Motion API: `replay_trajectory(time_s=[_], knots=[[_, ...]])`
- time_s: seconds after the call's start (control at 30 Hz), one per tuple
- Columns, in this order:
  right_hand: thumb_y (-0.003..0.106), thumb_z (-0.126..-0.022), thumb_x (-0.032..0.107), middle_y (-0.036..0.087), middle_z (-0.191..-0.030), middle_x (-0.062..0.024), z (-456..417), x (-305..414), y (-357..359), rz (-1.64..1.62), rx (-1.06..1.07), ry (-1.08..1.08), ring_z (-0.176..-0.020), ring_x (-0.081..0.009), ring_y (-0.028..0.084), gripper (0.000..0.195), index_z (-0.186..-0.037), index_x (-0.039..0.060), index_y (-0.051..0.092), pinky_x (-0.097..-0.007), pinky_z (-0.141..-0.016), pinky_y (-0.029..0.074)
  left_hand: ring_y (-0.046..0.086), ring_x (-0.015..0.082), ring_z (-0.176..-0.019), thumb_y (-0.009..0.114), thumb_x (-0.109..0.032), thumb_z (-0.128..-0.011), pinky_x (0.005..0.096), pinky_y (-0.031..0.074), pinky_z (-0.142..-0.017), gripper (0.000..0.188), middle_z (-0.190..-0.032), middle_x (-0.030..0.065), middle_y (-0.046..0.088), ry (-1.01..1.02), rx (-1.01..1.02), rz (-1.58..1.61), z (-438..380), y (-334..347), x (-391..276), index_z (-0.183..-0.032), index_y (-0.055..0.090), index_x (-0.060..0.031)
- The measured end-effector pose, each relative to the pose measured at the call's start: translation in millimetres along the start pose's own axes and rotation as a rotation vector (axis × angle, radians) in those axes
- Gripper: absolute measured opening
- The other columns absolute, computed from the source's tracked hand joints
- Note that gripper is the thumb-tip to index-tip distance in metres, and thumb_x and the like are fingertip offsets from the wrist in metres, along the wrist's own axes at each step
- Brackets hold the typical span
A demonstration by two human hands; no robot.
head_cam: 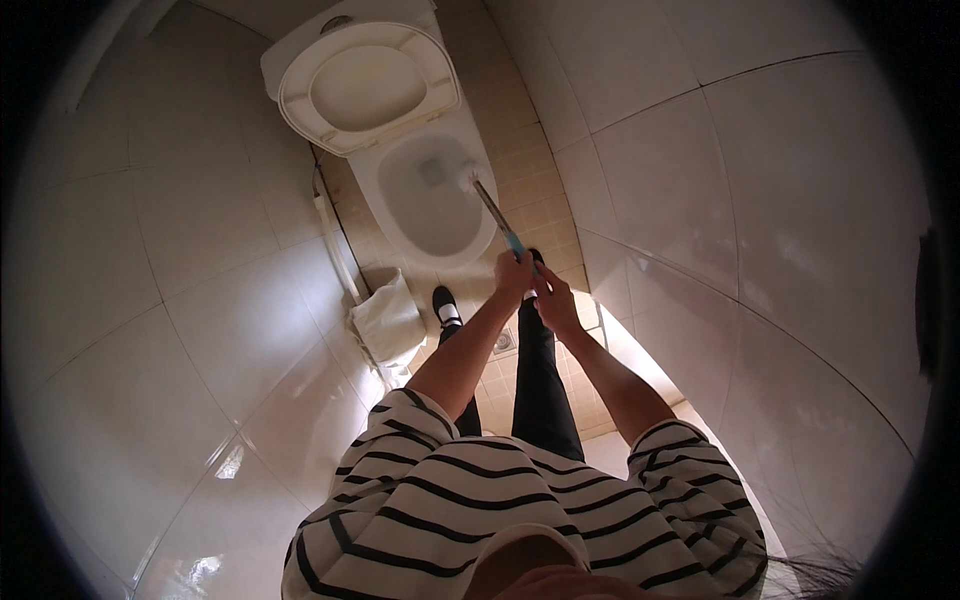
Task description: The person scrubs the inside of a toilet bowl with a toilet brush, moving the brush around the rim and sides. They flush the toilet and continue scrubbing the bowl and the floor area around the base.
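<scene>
Both my hands are wrapped around the blue grip of a toilet brush (pixel 492 204). My left hand (pixel 514 274) is nearer the shaft, and my right hand (pixel 553 297) holds the grip's end just to its right. The long thin shaft slants up and left to a white brush head (pixel 472 177), which is over the right inner side of the toilet bowl (pixel 431 225). Whether the bristles touch the bowl is hard to tell. The toilet's seat (pixel 294 96) and lid (pixel 367 86) are raised against the cistern (pixel 274 64).
Tiled walls rise close on the left (pixel 210 300) and right (pixel 660 187). A white pipe (pixel 335 240) runs down the left wall to a bin with a white bag liner (pixel 386 319). A floor drain (pixel 503 341) lies between my legs on the beige tiles.
</scene>
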State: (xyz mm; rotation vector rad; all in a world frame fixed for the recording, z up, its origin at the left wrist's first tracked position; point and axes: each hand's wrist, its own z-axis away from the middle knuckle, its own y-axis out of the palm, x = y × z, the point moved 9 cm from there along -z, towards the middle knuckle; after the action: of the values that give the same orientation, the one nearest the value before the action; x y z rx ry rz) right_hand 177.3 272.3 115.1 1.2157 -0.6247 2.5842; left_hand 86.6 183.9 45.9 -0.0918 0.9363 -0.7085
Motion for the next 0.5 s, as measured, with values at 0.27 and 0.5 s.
replay_trajectory(time_s=[0.27,0.5], knots=[[0.041,-0.096,0.023,0.047,-0.06,-0.0009,-48,-8,14,-0.258,-0.051,0.078,-0.045,-0.0085,0.043,0.037,-0.13,0.0099,0.047,-0.025,-0.04,0.032,0.063,0.0295,-0.061,0.055,-0.024,-0.082,0.0404,0.048,-0.057,0.028,-0.065,0.0187,0.062,0.119,-0.051,-0.145,-40,-5,-53,-0.077,0.061,0.003],[0.039,-0.097,0.027,0.042,-0.053,0.0047,76,-40,35,-0.541,0.0,0.461,-0.04,-0.0038,0.039,0.042,-0.137,0.0158,0.038,-0.0223,-0.032,0.029,0.063,0.0395,-0.074,0.057,-0.025,-0.079,0.0457,0.049,-0.064,0.029,-0.076,0.0241,0.063,0.105,0.151,-0.271,48,6,15,-0.085,0.062,0.0026]])
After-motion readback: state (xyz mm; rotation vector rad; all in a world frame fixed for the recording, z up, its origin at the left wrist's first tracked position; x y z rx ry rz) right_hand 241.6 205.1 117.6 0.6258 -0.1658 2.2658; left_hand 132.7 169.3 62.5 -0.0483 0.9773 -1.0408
